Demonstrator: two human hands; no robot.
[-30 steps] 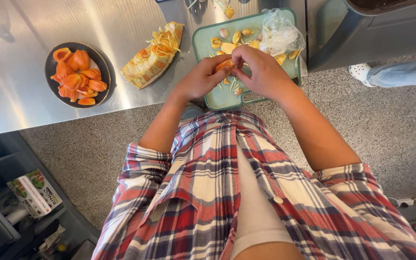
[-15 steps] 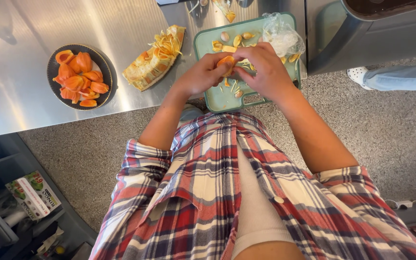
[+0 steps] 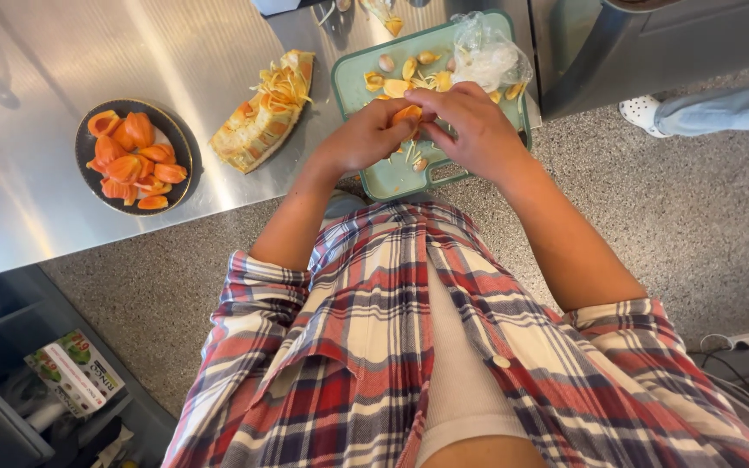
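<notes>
Steel countertop (image 3: pixel 62 78) ran across the top of my view, with speckled floor (image 3: pixel 704 225) below it and my plaid shirt filling the bottom. Farthest left on the counter sat a dark bowl (image 3: pixel 88 173) heaped with orange fruit pods (image 3: pixel 132 160). Next to it, a little apart, lay a wedge of cut jackfruit (image 3: pixel 257 121), its long side slanting up toward the right, pale fibres loose at its upper end. Further right lay a green cutting board (image 3: pixel 387 178), scattered with seeds (image 3: pixel 386 62) and yellowish scraps, a crumpled clear plastic bag (image 3: pixel 491 56) at its far right corner.

Over the middle of that board my two hands met. My left hand (image 3: pixel 366 139) was curled shut, fingertips pinching one small orange pod (image 3: pixel 407 113) from its left side. My right hand (image 3: pixel 470 130) was likewise closed around the same pod from the right, fingers bent over its top. So the pod lay between both hands, touching each, neither nearer than the other; its long axis I could not tell, since the fingers hid most of it. At the far right edge, another person's white shoe (image 3: pixel 643 111) stood on the floor.
</notes>
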